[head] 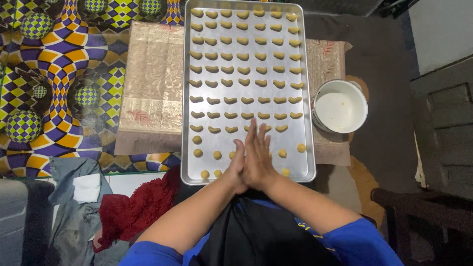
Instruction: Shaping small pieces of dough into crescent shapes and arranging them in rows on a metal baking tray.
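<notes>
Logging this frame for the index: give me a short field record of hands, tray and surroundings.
hands: left hand and right hand pressed palm to palm over the tray's near end; anything between them is hidden
tray: metal baking tray with rows of crescent-shaped dough pieces
near rows: round dough balls
right of tray: white bowl
under tray: beige cloth
left near: red towel

A home, floor-level baking spot. Large rectangular metal baking tray (186, 98) of small yellow crescent dough pieces (226, 70) at twelve o'clock. Bright geometric-patterned floor mat (64, 74) at ten o'clock; round white enamel bowl (341, 106) at two o'clock.
</notes>
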